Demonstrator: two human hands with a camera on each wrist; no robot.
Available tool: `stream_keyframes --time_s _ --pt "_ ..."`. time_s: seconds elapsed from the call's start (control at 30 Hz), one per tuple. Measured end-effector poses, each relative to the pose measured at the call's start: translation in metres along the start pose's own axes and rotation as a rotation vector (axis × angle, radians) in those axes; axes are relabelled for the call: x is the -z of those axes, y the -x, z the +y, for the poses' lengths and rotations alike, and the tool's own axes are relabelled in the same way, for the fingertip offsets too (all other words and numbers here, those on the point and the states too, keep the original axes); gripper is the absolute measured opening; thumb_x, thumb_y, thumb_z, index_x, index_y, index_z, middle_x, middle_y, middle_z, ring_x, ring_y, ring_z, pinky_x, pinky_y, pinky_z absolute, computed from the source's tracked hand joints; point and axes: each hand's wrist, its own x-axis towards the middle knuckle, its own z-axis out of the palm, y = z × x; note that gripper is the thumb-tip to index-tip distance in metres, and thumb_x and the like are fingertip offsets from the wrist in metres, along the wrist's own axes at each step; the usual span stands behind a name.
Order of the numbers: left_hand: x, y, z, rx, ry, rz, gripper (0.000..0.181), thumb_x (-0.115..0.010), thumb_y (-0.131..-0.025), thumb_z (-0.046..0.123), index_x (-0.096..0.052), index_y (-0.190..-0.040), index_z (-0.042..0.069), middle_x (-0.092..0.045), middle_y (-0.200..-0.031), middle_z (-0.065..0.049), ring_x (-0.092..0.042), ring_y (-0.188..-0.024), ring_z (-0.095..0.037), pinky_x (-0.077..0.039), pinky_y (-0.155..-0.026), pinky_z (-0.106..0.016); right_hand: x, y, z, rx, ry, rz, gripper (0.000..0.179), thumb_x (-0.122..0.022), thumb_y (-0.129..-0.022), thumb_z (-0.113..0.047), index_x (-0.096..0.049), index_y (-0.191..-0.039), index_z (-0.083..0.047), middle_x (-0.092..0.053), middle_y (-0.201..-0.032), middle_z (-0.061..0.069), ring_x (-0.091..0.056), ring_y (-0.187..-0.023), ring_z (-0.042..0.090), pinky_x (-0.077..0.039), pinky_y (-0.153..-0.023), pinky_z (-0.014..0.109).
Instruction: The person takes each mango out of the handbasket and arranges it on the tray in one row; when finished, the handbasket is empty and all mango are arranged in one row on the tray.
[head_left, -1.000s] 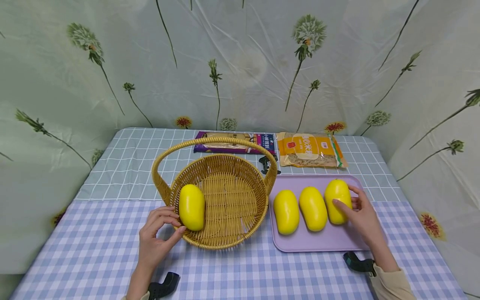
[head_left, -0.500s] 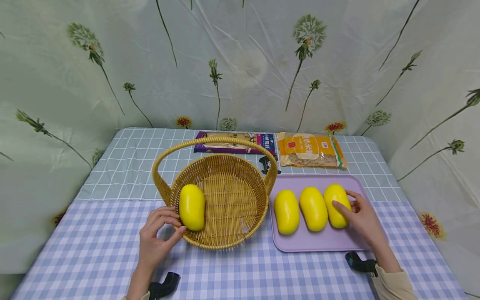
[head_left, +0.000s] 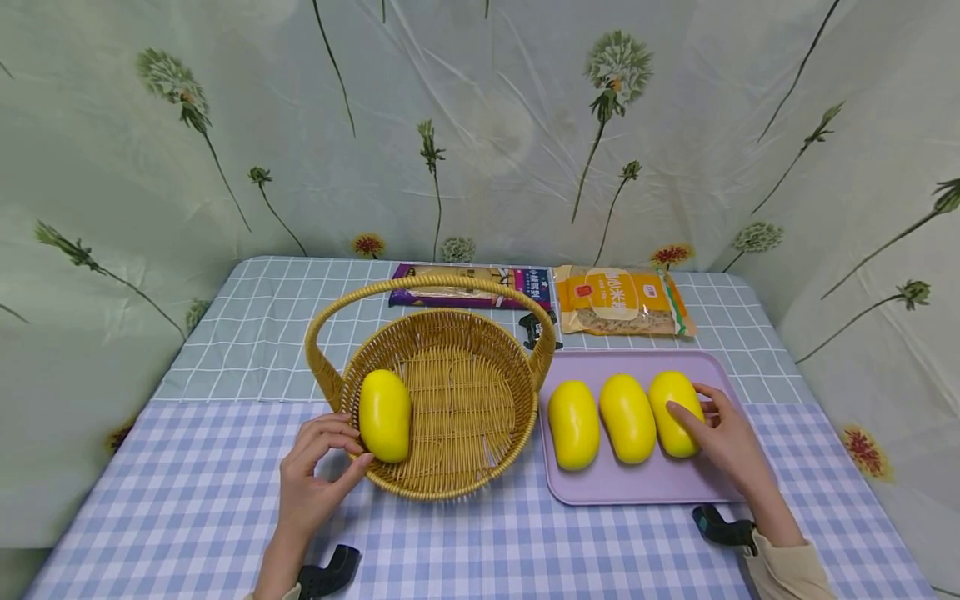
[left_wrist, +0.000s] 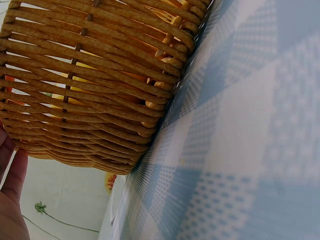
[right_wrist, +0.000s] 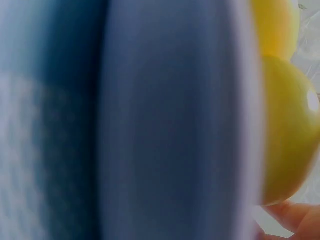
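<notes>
My left hand [head_left: 315,471] grips the near-left rim of a round wicker basket [head_left: 457,408] with a tall arched handle. Inside, against the left wall, lies a yellow mango [head_left: 385,417]. In the left wrist view the basket's woven side [left_wrist: 85,95] fills much of the picture, with some fingers [left_wrist: 15,177] at its rim. To the right, my right hand [head_left: 723,433] holds the rightmost mango [head_left: 675,414] on a lilac tray [head_left: 622,487], thumb on top and fingers along its far right side. Two more mangoes, left [head_left: 574,425] and middle [head_left: 627,418], lie beside it.
Behind the basket lie a purple packet [head_left: 472,287] and an orange bag [head_left: 622,300]. A small black object [head_left: 531,329] sits by the handle's right foot. The tray's edge [right_wrist: 175,120] blocks much of the right wrist view. A patterned curtain [head_left: 480,142] backs the table.
The rightmost mango has shifted slightly toward the near side of the tray, with my right hand still on it. My left hand and the basket have stayed put.
</notes>
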Motion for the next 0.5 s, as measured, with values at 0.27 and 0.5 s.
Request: stream_keyframes --time_s 0.27,0.5 --pt "0.0012 0.0071 -0.009 0.011 -0.005 -0.004 0.019 -0.08 -0.076 0.017 -0.065 -0.076 0.005 -0.062 -0.086 -0.016 -0.054 -0.1 -0.028 -0.04 -0.096 -0.029 0.0036 0.0014 0.0008 -0.009 -0.023 -0.031 0.085 -0.049 -0.092 -0.055 -0.022 -0.143 0.008 -0.04 -0.123 0.031 -0.044 -0.094 0.035 -0.043 -0.063 0.029" --pt "0.0009 0.008 -0.0109 0.004 0.001 0.001 0.019 -0.08 -0.076 0.017 -0.065 -0.076 0.005 -0.062 -0.085 -0.016 -0.054 -0.1 -0.029 -0.04 -0.097 -0.03 0.0043 0.0028 0.0034 0.02 -0.021 0.009 0.079 -0.051 -0.093 -0.05 -0.025 -0.142 0.008 -0.044 -0.115 0.027 -0.045 -0.089 0.031 -0.043 -0.061 0.026"
